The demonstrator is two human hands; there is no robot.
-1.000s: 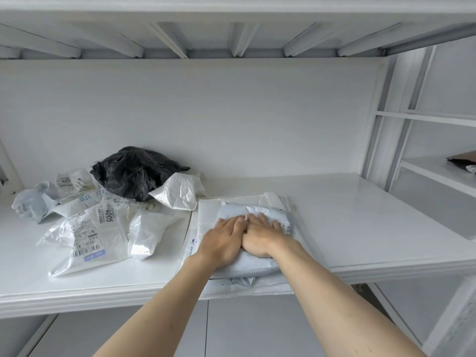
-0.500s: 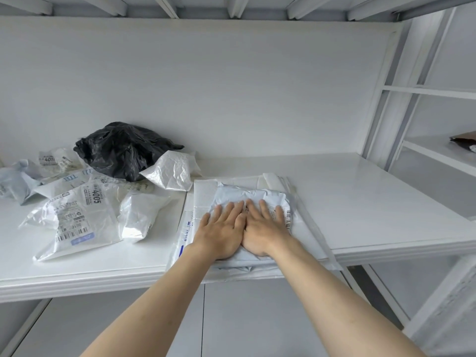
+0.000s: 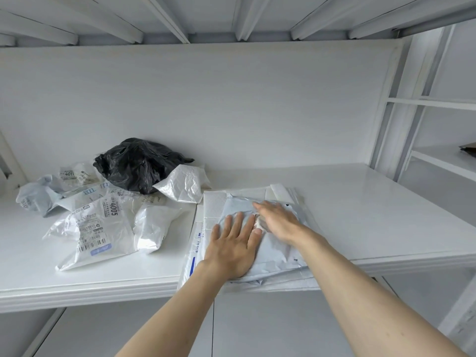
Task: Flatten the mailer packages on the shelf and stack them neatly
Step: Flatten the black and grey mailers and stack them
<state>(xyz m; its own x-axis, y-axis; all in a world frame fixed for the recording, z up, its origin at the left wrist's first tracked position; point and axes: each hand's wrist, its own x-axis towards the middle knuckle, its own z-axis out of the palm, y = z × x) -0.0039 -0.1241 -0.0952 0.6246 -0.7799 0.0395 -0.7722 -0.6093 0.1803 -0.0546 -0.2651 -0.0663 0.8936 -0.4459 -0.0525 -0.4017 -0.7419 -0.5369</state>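
A pale blue-grey mailer [image 3: 277, 249] lies on top of a flat stack of white mailers [image 3: 219, 204] at the front edge of the white shelf [image 3: 360, 210]. My left hand [image 3: 233, 248] presses flat on its left part, fingers straight and spread. My right hand [image 3: 278, 220] lies on its far right part, fingers straight and slightly blurred. To the left sits a loose heap of crumpled mailers: a labelled white one marked 4005 [image 3: 100, 228], a small white one [image 3: 152, 228], another white one [image 3: 184, 186], a grey one [image 3: 36, 199] and a black bag [image 3: 139, 163].
The shelf has a white back wall and slats of another shelf overhead. The stack overhangs the front edge a little. Bare shelf surface lies to the right of the stack. A neighbouring shelf unit [image 3: 443, 155] stands at the right with a dark item on it.
Both hands were side by side pressing the top mailer. Now my right hand has slid away to the far right while my left hand has spread and stays pressing.
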